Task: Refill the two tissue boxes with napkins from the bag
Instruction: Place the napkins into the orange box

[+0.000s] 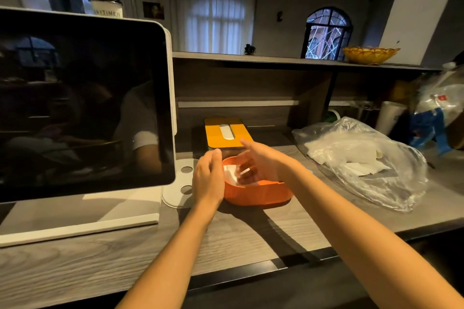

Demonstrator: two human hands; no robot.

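Head camera looks forward and down (close) at the counter (pixel 105 253).

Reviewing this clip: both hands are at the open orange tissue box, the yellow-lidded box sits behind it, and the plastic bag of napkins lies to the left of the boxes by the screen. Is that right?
Not quite. In the head view the plastic bag of napkins lies to the right of the boxes, away from the screen. The rest holds: left hand and right hand are at the open orange tissue box, with the yellow-lidded box behind it.
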